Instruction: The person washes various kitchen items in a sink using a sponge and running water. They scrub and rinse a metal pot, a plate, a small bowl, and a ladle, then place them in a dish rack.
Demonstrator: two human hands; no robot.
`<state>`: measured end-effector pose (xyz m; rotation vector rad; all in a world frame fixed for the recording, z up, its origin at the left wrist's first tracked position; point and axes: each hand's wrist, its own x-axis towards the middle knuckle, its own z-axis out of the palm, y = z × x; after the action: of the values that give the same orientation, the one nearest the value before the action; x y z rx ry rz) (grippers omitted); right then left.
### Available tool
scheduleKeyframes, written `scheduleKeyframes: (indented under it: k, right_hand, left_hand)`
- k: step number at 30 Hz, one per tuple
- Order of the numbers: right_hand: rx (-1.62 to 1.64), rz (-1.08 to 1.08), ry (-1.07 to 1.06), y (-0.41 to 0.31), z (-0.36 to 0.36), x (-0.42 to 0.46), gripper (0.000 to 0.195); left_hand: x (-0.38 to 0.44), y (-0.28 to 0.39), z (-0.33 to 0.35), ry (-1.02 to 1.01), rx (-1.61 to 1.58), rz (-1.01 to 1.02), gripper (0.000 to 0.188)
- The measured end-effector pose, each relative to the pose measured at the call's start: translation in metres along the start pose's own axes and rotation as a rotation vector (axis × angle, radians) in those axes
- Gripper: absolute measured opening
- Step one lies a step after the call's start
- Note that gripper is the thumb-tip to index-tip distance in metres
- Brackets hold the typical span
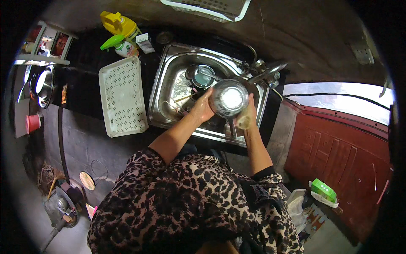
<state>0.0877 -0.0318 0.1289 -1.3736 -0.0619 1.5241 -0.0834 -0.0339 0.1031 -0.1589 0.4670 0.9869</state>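
Observation:
Above the sink basin, a shiny round metal pot (230, 98) with a dark handle (233, 127) is held between both hands, its bright round face up towards me. My left hand (204, 108) grips its left rim. On the opposite side my right hand (249, 112) holds a pale yellowish sponge (243, 122) against the pot. Below, the stainless steel sink (158, 106) contains a small metal bowl (203, 76) of cloudy liquid with a spoon-like handle across it. Thin utensils (184, 98) lie on the basin floor, partly hidden by my left hand.
Left of the sink lies a white perforated plastic tray (123, 98). Behind it stand a green-topped spray bottle (122, 46), a yellow jug (122, 25) and a small carton (145, 43). The metal faucet (266, 73) rises at the sink's back right. A white basket (209, 11) is at the top.

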Motion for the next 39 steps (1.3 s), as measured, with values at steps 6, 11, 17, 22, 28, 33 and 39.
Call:
scheduleKeyframes:
  k: [6, 11, 17, 22, 28, 33, 39]
  right_hand:
    - [-0.970, -0.827, -0.156, 0.002, -0.080, 0.025, 0.031]
    - [-1.534, -1.259, -0.547, -0.003, 0.009, -0.059, 0.037]
    - [-1.272, -1.169, -0.521, -0.003, 0.003, -0.021, 0.032]
    - [-0.849, -0.484, -0.373, -0.029, 0.001, -0.002, 0.035]
    - [-1.158, -1.208, -0.329, 0.045, 0.021, -0.046, 0.054]
    - [-1.147, -1.217, -0.277, 0.014, 0.022, -0.008, 0.044]
    - [-0.123, 0.262, -0.206, 0.028, -0.045, -0.002, 0.065]
  left_hand:
    - [-0.001, 0.003, -0.014, -0.106, 0.526, 0.090, 0.032]
    - [-0.004, -0.028, -0.002, -0.062, 0.692, 0.149, 0.026]
    - [0.003, -0.011, 0.001, -0.097, 0.830, 0.121, 0.028]
    - [-0.006, 0.009, 0.024, -0.161, 0.500, 0.058, 0.031]
    - [-0.003, -0.002, 0.042, -0.094, 0.192, 0.245, 0.017]
    - [0.018, -0.006, 0.016, -0.078, 0.707, 0.319, 0.021]
    - [0.007, -0.055, -0.001, 0.051, 1.682, 0.437, 0.025]
